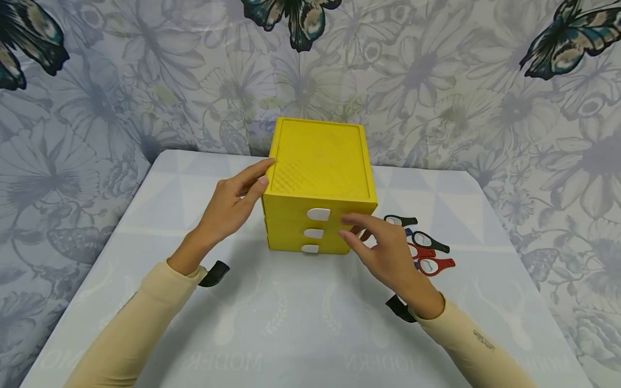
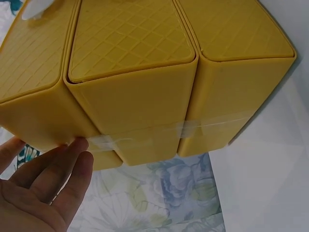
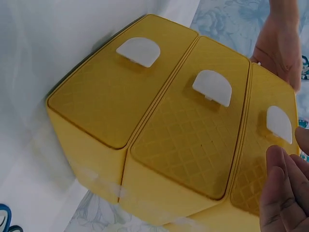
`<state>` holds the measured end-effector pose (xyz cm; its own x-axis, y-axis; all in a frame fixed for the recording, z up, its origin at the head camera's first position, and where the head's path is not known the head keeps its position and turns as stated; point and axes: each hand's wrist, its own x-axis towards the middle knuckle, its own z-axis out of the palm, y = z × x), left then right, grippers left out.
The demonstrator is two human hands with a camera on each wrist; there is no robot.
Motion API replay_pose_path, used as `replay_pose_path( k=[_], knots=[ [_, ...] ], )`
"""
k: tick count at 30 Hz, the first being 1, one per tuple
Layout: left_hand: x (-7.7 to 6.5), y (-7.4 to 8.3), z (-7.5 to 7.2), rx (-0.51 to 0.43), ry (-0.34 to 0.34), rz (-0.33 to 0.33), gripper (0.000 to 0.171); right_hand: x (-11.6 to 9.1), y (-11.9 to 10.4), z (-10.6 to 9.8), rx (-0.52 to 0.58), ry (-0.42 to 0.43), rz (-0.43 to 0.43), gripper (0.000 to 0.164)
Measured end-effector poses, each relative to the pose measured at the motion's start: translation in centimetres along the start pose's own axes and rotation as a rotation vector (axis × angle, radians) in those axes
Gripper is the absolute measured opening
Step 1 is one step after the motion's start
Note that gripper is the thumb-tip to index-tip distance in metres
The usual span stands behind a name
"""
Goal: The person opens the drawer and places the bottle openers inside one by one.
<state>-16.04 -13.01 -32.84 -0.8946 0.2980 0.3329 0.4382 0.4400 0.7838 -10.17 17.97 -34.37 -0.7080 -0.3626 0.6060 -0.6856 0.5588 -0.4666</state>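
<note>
Nearest the viewer, two cream sleeves reach in from 7 and 5 o'clock over the pale table (image 1: 301,323). The right hand (image 1: 383,250) hovers at the front right corner of the yellow drawer box (image 1: 320,183), fingers straight and loosely spread, gripping nothing; from the head view I cannot tell whether the fingertips (image 1: 350,220) touch the front. The left hand (image 1: 233,207) lies against the box's left side at 9 o'clock, fingers extended, fingertips (image 1: 264,170) on the top left edge. The two hands are apart, one on each side of the box. The box stands at the middle of the table, three drawers stacked, each with a white tab handle (image 1: 318,214), all drawers pushed in. At 3 o'clock of the box, behind the right hand, lie bottle openers (image 1: 432,253) in red and black. Farthest is a floral backdrop (image 1: 436,81) with butterflies
</note>
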Motion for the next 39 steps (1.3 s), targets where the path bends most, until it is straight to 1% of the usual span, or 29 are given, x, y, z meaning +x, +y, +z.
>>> replay_pose_path(
  k=[6,14,22,27,34,39],
  knots=[
    [0.1,-0.2,0.0,-0.006,-0.005,-0.003,0.046,0.6,-0.1,0.6,0.016,0.006,0.008,0.029],
    [0.1,-0.3,0.1,-0.013,-0.002,-0.016,0.045,1.0,-0.4,0.9,0.037,0.013,0.044,0.026],
    [0.1,-0.3,0.2,-0.022,0.007,-0.010,0.044,1.5,-0.7,1.5,0.087,0.015,0.058,0.022],
    [0.0,-0.3,0.3,-0.028,0.005,-0.001,0.044,1.7,-0.8,2.0,0.067,0.044,0.065,0.020],
    [-0.1,-0.4,0.2,-0.032,0.014,0.000,0.043,2.3,-1.0,2.3,0.033,0.078,0.061,0.013],
    [0.0,-0.4,0.2,-0.037,0.010,0.000,0.043,2.3,-0.9,2.3,0.031,0.082,0.076,0.010]
  ],
)
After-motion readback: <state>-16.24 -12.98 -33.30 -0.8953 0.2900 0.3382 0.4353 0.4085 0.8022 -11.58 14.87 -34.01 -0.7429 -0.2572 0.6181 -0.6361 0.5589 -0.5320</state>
